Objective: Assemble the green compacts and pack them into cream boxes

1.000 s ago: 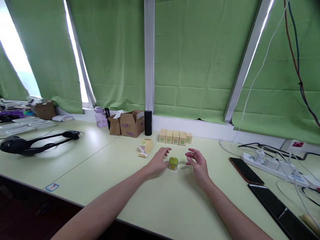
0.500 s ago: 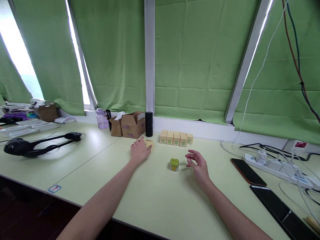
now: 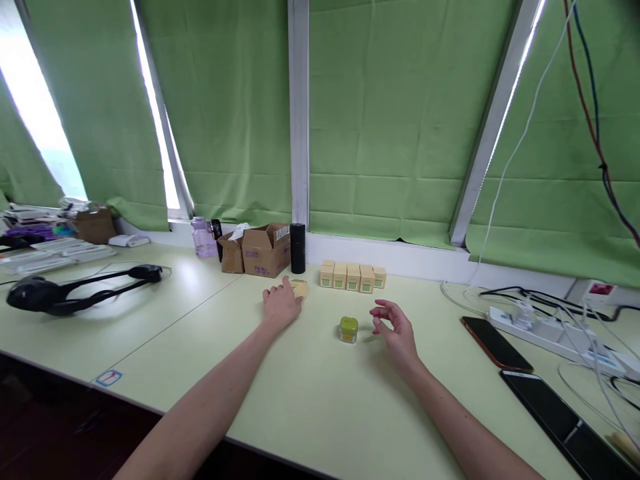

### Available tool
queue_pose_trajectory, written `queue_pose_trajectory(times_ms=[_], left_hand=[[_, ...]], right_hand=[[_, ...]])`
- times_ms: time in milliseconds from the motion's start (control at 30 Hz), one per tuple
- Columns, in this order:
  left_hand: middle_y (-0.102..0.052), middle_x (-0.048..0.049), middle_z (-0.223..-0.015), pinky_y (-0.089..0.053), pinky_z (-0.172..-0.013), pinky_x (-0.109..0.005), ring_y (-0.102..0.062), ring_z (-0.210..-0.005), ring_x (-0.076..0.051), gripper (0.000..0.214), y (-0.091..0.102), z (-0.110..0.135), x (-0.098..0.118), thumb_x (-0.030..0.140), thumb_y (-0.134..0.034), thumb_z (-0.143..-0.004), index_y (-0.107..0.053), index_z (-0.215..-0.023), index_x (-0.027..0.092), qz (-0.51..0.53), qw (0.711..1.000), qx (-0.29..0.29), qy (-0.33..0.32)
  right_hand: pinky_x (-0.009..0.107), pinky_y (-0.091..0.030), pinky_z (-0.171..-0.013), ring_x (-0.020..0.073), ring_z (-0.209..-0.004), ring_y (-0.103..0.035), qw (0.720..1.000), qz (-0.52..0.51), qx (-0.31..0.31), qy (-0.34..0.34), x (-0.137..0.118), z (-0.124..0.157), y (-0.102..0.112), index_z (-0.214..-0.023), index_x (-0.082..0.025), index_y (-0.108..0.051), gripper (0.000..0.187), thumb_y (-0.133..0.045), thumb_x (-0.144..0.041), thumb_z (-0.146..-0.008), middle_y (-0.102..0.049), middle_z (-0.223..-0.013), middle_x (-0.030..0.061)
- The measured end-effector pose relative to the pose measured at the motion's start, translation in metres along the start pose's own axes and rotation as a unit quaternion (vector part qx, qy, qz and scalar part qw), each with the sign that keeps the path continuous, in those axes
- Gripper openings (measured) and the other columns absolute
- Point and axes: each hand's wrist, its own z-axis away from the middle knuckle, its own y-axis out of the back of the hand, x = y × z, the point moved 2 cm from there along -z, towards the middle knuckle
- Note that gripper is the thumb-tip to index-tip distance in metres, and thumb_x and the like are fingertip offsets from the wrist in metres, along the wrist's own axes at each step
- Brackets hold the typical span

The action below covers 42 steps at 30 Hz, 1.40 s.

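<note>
A small square jar (image 3: 349, 329) with a green lid and clear lower part stands on the table between my hands. My right hand (image 3: 397, 333) hovers just right of it, fingers curled loosely and apart, holding nothing. My left hand (image 3: 281, 305) is farther off to the left, its fingers spread low over the tabletop. Just beyond its fingers lies a small tan carton (image 3: 299, 287), partly hidden by the hand; whether they touch I cannot tell. Several small tan boxes (image 3: 353, 277) with green labels stand in a row near the wall.
Behind my left hand are an open cardboard box (image 3: 267, 252), a black cylinder (image 3: 298, 249) and a purple bottle (image 3: 204, 238). A black strapped device (image 3: 45, 293) lies at left. To the right are phones (image 3: 495, 343), (image 3: 565, 417) and a white power strip (image 3: 555, 333) with cables.
My left hand has drawn back slightly toward me, uncovering more of the tan carton. My right hand has barely shifted, and the jar stays where it was.
</note>
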Motion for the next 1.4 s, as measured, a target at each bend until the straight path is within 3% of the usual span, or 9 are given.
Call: queue_pose_trajectory(times_ms=[133,300,467,667,767,1000,1233,1400], left_hand=[[-0.072,-0.0227,-0.112,-0.03,-0.103,-0.049,-0.059,-0.119,-0.039,0.064,0.014,0.009,0.015,0.039,-0.05,-0.095,-0.033,-0.149,0.008,0.018,0.997,0.058,-0.041],[-0.067,-0.0212,-0.127,-0.027,-0.11,-0.051,-0.054,-0.126,-0.038,0.059,0.035,0.029,0.04,0.037,-0.05,-0.098,-0.037,-0.15,0.013,0.112,0.974,0.145,-0.132],[-0.064,-0.019,-0.137,-0.029,-0.11,-0.051,-0.056,-0.127,-0.035,0.055,0.049,0.053,0.062,0.038,-0.053,-0.099,-0.038,-0.148,0.018,0.187,0.925,0.219,-0.248],[-0.067,-0.0178,-0.136,-0.035,-0.105,-0.049,-0.062,-0.124,-0.032,0.062,0.056,0.077,0.079,0.028,-0.061,-0.096,-0.032,-0.151,0.02,0.168,0.84,0.345,-0.382],[-0.068,-0.0178,-0.136,-0.038,-0.103,-0.047,-0.063,-0.123,-0.031,0.064,0.054,0.084,0.085,0.027,-0.063,-0.096,-0.032,-0.151,0.02,0.156,0.809,0.379,-0.42],[-0.063,-0.0165,-0.143,-0.037,-0.11,-0.051,-0.059,-0.129,-0.029,0.057,0.044,0.096,0.092,0.014,-0.062,-0.09,-0.041,-0.142,0.023,0.154,0.785,0.372,-0.471],[-0.05,-0.0196,-0.155,-0.035,-0.113,-0.058,-0.045,-0.142,-0.036,0.077,0.047,0.098,0.089,0.033,-0.069,-0.088,-0.03,-0.153,0.023,0.234,0.786,0.301,-0.487],[-0.054,-0.0184,-0.149,-0.036,-0.112,-0.06,-0.043,-0.139,-0.037,0.078,0.05,0.091,0.083,0.03,-0.064,-0.089,-0.028,-0.157,0.021,0.291,0.797,0.277,-0.451]], right_hand=[[0.038,-0.053,-0.075,0.0272,-0.103,-0.063,1.0,0.027,-0.006,0.006,-0.002,0.001,0.0,-0.117,-0.026,-0.064,0.039,-0.071,-0.039,-0.082,-0.07,-0.104,0.0072],[0.041,-0.05,-0.083,0.0279,-0.106,-0.064,0.998,0.053,-0.011,0.025,-0.008,0.004,-0.003,-0.118,-0.026,-0.064,0.038,-0.07,-0.042,-0.084,-0.071,-0.105,0.0076],[0.042,-0.046,-0.085,0.0291,-0.105,-0.064,0.993,0.1,-0.012,0.053,-0.018,0.008,-0.008,-0.117,-0.025,-0.066,0.037,-0.068,-0.048,-0.088,-0.074,-0.108,0.0096],[0.049,-0.044,-0.098,0.0313,-0.116,-0.06,0.985,0.158,-0.027,0.062,-0.026,0.014,-0.017,-0.126,-0.025,-0.065,0.05,-0.07,-0.056,-0.087,-0.073,-0.118,0.0101],[0.049,-0.043,-0.103,0.0307,-0.12,-0.06,0.985,0.154,-0.039,0.066,-0.025,0.016,-0.021,-0.129,-0.024,-0.063,0.053,-0.069,-0.057,-0.087,-0.071,-0.122,0.0106],[0.044,-0.049,-0.092,0.0309,-0.11,-0.066,0.992,0.108,-0.021,0.058,-0.023,0.018,-0.025,-0.117,-0.02,-0.064,0.048,-0.067,-0.058,-0.088,-0.072,-0.119,0.0134],[0.042,-0.05,-0.088,0.0286,-0.107,-0.064,0.99,0.114,0.014,0.084,-0.03,0.014,-0.018,-0.121,-0.021,-0.062,0.049,-0.069,-0.056,-0.087,-0.071,-0.12,0.0109],[0.046,-0.052,-0.09,0.029,-0.107,-0.061,0.976,0.174,0.037,0.127,-0.028,0.015,-0.014,-0.123,-0.024,-0.06,0.045,-0.071,-0.049,-0.087,-0.067,-0.115,0.0096]])
